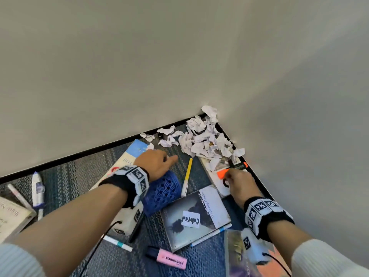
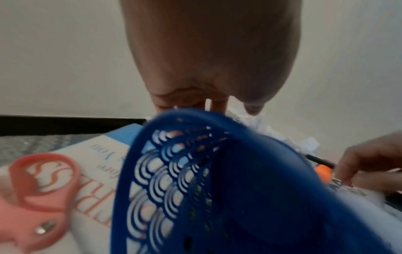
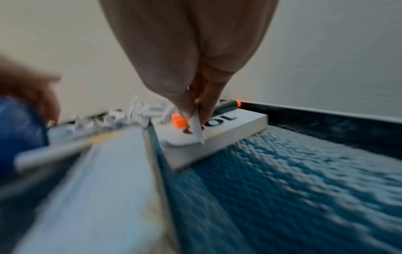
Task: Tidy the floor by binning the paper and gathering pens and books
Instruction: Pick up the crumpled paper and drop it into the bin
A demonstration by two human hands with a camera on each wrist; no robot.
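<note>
My left hand (image 1: 159, 162) grips a blue perforated pen holder (image 1: 162, 191) by its rim, tilted over the carpet; its blue wall (image 2: 250, 189) fills the left wrist view. My right hand (image 1: 229, 176) is over a white book (image 1: 214, 177) by the wall and pinches a white pointed piece (image 3: 196, 127), pen or paper scrap I cannot tell. An orange highlighter (image 1: 222, 173) lies just beside those fingers. Crumpled paper (image 1: 205, 136) is heaped in the corner. A yellow pen (image 1: 187, 176) lies between my hands.
A grey book (image 1: 191, 216), a pink highlighter (image 1: 169, 259), a teal-banded pen (image 1: 117, 242) and a blue-tipped pen (image 1: 211, 234) lie near me. Coral scissors (image 2: 39, 189) rest on a pale book (image 1: 131, 154). Another book (image 1: 12, 216) and a tube (image 1: 38, 188) sit left. Walls close the corner.
</note>
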